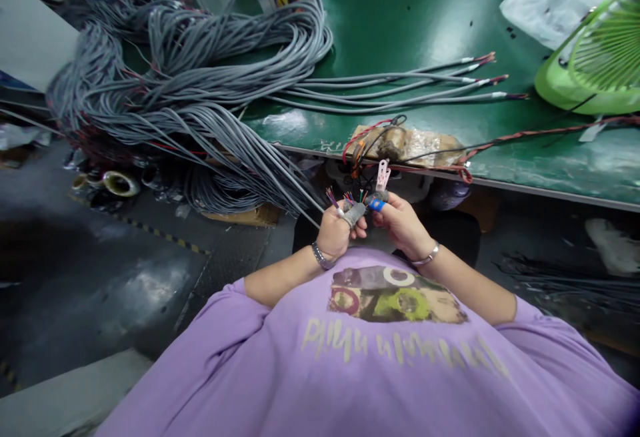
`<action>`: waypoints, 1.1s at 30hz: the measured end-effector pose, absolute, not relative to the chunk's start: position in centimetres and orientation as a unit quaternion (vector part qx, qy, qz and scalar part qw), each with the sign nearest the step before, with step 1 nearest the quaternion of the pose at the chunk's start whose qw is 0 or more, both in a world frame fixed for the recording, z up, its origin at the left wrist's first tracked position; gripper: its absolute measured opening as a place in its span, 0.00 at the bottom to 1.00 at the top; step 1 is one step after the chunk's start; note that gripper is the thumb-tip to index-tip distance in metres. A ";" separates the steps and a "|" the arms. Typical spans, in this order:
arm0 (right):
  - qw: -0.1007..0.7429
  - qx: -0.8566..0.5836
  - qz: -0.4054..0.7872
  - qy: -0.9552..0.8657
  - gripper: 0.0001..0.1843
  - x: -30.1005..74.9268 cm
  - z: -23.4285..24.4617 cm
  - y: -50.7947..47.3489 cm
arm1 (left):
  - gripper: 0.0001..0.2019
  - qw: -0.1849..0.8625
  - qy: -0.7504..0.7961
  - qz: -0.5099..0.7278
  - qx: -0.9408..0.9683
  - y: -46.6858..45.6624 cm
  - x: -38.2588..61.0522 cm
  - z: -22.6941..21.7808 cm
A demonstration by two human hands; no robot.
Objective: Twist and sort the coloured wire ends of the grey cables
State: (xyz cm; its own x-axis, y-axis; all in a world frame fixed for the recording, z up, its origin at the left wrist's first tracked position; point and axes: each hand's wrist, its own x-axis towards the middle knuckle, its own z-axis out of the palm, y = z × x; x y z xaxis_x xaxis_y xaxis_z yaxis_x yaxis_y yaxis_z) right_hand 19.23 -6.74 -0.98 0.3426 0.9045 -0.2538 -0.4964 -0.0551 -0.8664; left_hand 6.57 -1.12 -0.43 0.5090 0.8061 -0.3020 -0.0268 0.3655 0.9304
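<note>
My left hand (334, 231) is closed around the end of a grey cable (310, 215) in front of my body. Thin coloured wires (349, 198) fan out above its fingers. A grey wrap (354, 214) covers the thumb. Close beside it, my right hand (404, 225) is pinched, its fingertips near the wire ends. It wears a grey wrap and a blue band (376, 204) on its fingers; whatever is between them is too small to make out. A pale pink clip (383, 175) stands just above this hand, at the table's edge.
A large bundle of grey cables (200, 77) lies over the left of the green table (400, 17). Several cable ends (470, 80) stretch rightward. A taped block with wires (400, 143) sits at the front edge. A green fan (595, 57) and plastic bag (560, 0) are at right.
</note>
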 end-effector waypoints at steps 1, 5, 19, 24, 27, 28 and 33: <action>0.649 -0.490 0.542 -0.212 0.18 19.4 -1.0 -6.7 | 0.22 0.723 0.398 0.285 0.488 -1.2 6.5 -0.5; 0.635 -0.500 0.539 -0.238 0.20 19.7 -0.9 -6.4 | 0.21 0.725 0.383 0.270 0.504 -1.3 6.4 -0.7; 0.669 -0.500 0.515 -0.194 0.21 18.8 -1.7 -6.1 | 0.21 0.716 0.406 0.296 0.485 -1.2 7.1 -0.5; 0.680 -0.454 0.548 -0.175 0.21 19.2 -1.6 -6.5 | 0.22 0.714 0.422 0.297 0.473 -1.1 7.1 -0.2; 0.693 -0.418 0.568 -0.148 0.20 20.0 -2.0 -7.0 | 0.22 0.716 0.421 0.299 0.470 -1.1 6.9 -0.1; 0.695 -0.414 0.571 -0.138 0.20 20.3 -2.2 -7.1 | 0.22 0.719 0.418 0.298 0.469 -1.1 6.8 0.0; 0.678 -0.455 0.568 -0.101 0.25 22.2 -2.9 -6.5 | 0.22 0.744 0.391 0.277 0.466 -1.3 6.4 0.8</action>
